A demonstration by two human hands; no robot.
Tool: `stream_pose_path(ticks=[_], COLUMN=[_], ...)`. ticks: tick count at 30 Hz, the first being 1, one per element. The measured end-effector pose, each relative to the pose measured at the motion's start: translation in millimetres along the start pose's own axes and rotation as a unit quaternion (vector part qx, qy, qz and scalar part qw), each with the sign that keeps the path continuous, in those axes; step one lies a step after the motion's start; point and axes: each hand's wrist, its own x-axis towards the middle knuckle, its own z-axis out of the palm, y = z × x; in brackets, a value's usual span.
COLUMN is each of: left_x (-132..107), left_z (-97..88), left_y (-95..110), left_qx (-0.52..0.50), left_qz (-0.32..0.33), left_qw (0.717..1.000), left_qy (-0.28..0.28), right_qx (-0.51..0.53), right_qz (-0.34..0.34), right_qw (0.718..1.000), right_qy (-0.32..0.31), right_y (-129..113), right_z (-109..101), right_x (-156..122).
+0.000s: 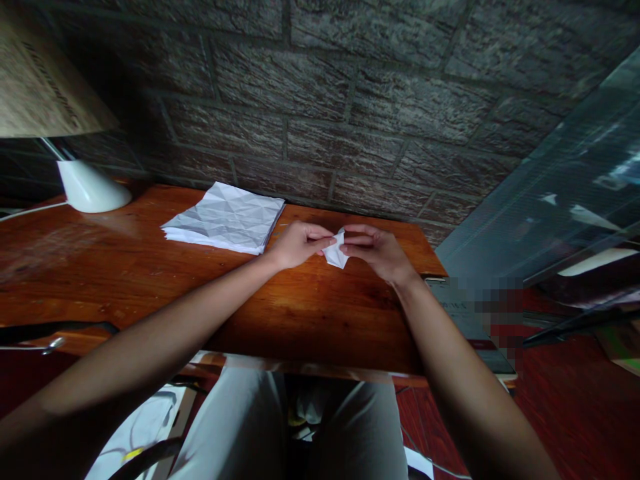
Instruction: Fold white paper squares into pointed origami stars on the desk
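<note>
A small folded piece of white paper [337,253] is held up just above the wooden table, between my two hands. My left hand [299,244] pinches its left side between thumb and fingers. From the other side, my right hand [376,250] grips the paper's right edge with thumb and fingertips. To the left of my left hand lies a stack of white paper sheets [227,217], the top one covered with crossing crease lines. The fingertips hide parts of the small paper's edges.
The brown wooden table [310,320] meets a dark brick wall [320,87] at the back. A lamp with a white base [93,187] stands at the far left. A grey flat object [465,313] lies past the table's right end, beside a glassy panel [540,173].
</note>
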Motion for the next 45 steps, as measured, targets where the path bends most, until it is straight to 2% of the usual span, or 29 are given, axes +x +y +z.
stream_pose_path(ticks=[8, 27, 41, 45], left_x=[-1.7, -1.7, -1.0, -0.1], left_z=[-0.3, 0.8, 2.1, 0.5], left_y=[2.0, -2.7, -4.4, -4.2], left_qx=[0.036, 0.033, 0.026, 0.010], left_qz=[0.015, 0.019, 0.024, 0.015], left_qw=[0.999, 0.999, 0.999, 1.000], left_qy=[0.015, 0.012, 0.011, 0.002], right_qx=[-0.011, -0.009, -0.004, 0.006], right_qz=[-0.005, 0.007, -0.014, -0.008], right_qw=[1.000, 1.000, 1.000, 1.000], right_qy=[0.001, 0.014, 0.020, -0.003], right_y=[1.6, 0.9, -1.0, -4.4], right_z=[1.5, 2.0, 8.0, 8.0], right_x=[-0.1, -1.3, -1.4, -2.2])
